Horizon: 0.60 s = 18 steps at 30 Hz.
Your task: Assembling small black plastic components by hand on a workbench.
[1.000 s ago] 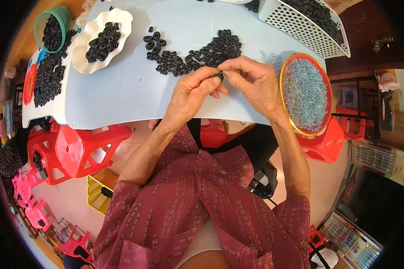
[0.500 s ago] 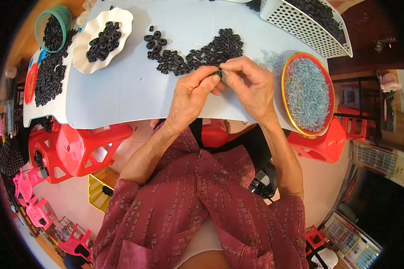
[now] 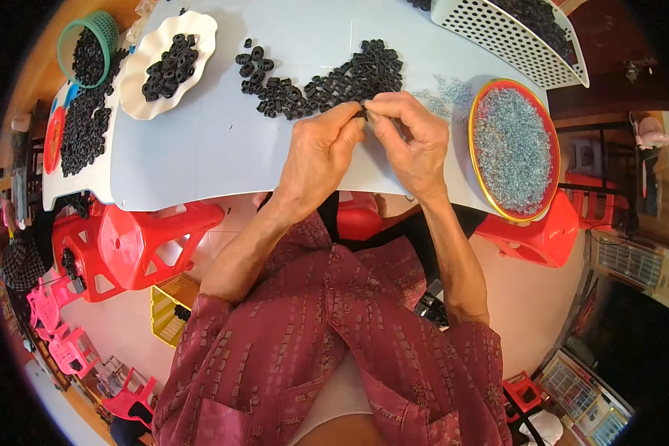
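Observation:
My left hand pinches a small black ringed part between thumb and fingers, over the near part of the light table. Against the same part, my right hand is closed in a pinch; whatever its fingertips hold is too small to make out. Just beyond both hands spreads a curved pile of small black parts. To the right sits a red, gold-rimmed tray full of tiny clear bluish pieces. A scatter of such pieces lies between it and the pile.
A white scalloped dish of black parts stands at left. Beyond it, a green basket lies tipped among more black parts. At far right is a white perforated basket. Red stools and a yellow crate are below the table.
My fingers have closed further around the black part, so less of it shows. Both hands stay nearly in place, and the view has shifted slightly.

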Tool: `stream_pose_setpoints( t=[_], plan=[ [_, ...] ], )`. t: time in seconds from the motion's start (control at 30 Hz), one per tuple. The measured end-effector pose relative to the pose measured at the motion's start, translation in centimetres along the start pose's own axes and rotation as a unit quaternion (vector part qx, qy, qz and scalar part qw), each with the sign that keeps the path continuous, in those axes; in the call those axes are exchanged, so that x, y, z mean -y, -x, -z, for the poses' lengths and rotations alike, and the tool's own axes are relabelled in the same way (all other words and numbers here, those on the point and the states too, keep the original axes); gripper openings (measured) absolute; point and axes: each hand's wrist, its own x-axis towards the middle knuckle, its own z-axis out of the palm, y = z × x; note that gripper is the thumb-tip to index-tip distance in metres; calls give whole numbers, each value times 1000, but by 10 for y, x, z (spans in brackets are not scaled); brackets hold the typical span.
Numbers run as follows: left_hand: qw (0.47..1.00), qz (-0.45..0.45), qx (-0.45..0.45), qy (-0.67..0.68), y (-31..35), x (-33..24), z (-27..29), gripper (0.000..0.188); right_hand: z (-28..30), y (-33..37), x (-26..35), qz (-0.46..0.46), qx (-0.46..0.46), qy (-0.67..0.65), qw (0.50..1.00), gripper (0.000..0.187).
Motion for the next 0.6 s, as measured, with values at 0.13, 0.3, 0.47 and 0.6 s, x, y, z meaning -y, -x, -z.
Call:
stream_pose_setpoints(
  t=[0.13, 0.3, 0.47, 0.6],
  plan=[
    [943, 141, 43, 299, -3, 10, 8, 23, -1, -2, -1, 10, 15, -23, 1000, 21],
    [912, 139, 44, 383, -2, 14, 11, 23, 0, -3, 6, 1, 43, 43, 998, 33],
    [908, 159, 33, 387, -4, 12, 13, 23, -10, -3, 14, 44, 18, 125, 991, 42],
    [939, 129, 50, 314, -4, 11, 12, 25, -9, -1, 6, 126, 5, 196, 973, 44]
  ],
)
